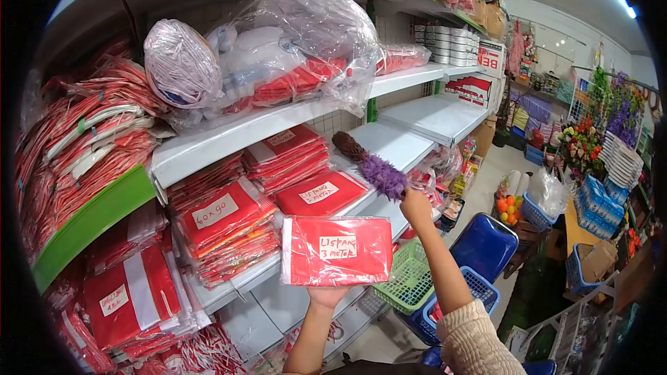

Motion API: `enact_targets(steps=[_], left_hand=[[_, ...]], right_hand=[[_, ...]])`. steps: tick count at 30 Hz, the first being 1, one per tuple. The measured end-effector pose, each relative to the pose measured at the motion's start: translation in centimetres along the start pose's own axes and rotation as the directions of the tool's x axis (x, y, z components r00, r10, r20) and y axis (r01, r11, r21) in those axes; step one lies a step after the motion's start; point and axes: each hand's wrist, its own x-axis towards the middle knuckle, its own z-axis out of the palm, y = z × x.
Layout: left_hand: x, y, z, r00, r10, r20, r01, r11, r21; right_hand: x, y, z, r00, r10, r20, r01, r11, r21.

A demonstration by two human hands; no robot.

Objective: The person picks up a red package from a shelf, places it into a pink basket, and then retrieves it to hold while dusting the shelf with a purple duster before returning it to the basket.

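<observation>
Two hands engaged. Left hand [326, 296] props a red packet [338, 250], labelled 3 meter, from beneath, held up in front of the stacked stock. Right hand [415, 207] is closed round the handle of a purple duster [382, 175] reaching over the white shelf [406, 147]. Judged step: dusting, packet held clear; next move calls for a sweep along the bare board. Left fingers hidden behind the packet; duster handle concealed in the fist; whether the duster touches the shelf cannot be told

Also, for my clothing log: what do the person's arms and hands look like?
Cream knitted sleeve on the right arm, ending near the elbow; right hand and forearm bare. Left hand and forearm bare too. No gloves, watch or rings show.
</observation>
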Motion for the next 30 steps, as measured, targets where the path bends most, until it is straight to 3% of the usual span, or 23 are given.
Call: enact_targets(steps=[7,8,11,13,14,17,18,21,23,24,27,28,30], left_hand=[[0.9,-1.0,-0.4,0.999,-0.031,0.014,0.031,0.999,-0.014],[1.0,-1.0,-0.7,0.999,-0.048,0.011,0.048,0.998,-0.027],[1.5,-1.4,-0.2,0.999,-0.032,-0.030,0.031,0.999,-0.037],[1.8,-1.9,0.0,0.999,-0.041,0.020,0.042,0.998,-0.046],[2.0,-2.2,0.1,0.998,-0.047,0.046,0.049,0.998,-0.049],[2.6,-3.7,0.5,0.988,-0.112,0.110,0.128,0.981,-0.146],[2.8,-4.4,0.0,0.988,-0.118,0.096,0.133,0.977,-0.167],[3.5,-7.2,0.7,0.980,-0.176,0.094,0.187,0.975,-0.123],[3.7,-8.8,0.5,0.967,-0.238,0.088,0.246,0.964,-0.103],[3.9,-9.6,0.5,0.960,-0.265,0.088,0.273,0.958,-0.093],[4.5,-12.1,0.4,0.956,-0.288,0.063,0.292,0.953,-0.077],[4.7,-12.4,0.4,0.933,-0.353,0.074,0.358,0.930,-0.082],[5.6,-13.4,-0.4,0.908,-0.414,0.061,0.418,0.907,-0.061]], right_hand=[[2.1,-0.8,-1.0,0.987,-0.151,0.051,0.159,0.965,-0.207],[1.4,-1.3,-2.4,0.993,-0.055,0.108,0.075,0.978,-0.193],[-2.7,-2.1,-6.2,0.940,-0.164,-0.300,0.179,0.983,0.023],[-6.6,-2.5,-8.7,0.936,-0.087,-0.342,0.185,0.946,0.265],[-8.3,-1.5,-8.3,0.923,-0.055,-0.382,0.202,0.912,0.358],[-13.9,0.3,-6.5,0.965,0.183,-0.188,0.032,0.630,0.776],[-15.7,0.5,-5.7,0.963,0.246,-0.112,-0.002,0.421,0.907],[-20.0,0.4,-6.5,0.912,0.353,0.206,-0.261,0.116,0.958],[-21.7,1.7,-5.0,0.901,0.329,0.282,-0.268,-0.089,0.959],[-21.7,0.2,-6.9,0.863,0.439,0.251,-0.214,-0.132,0.968],[-22.7,1.9,-8.8,0.814,0.556,0.168,-0.220,0.026,0.975],[-22.6,2.0,-10.0,0.785,0.596,0.169,-0.147,-0.085,0.985],[-23.4,3.8,-10.9,0.745,0.666,0.039,-0.033,-0.021,0.999]])
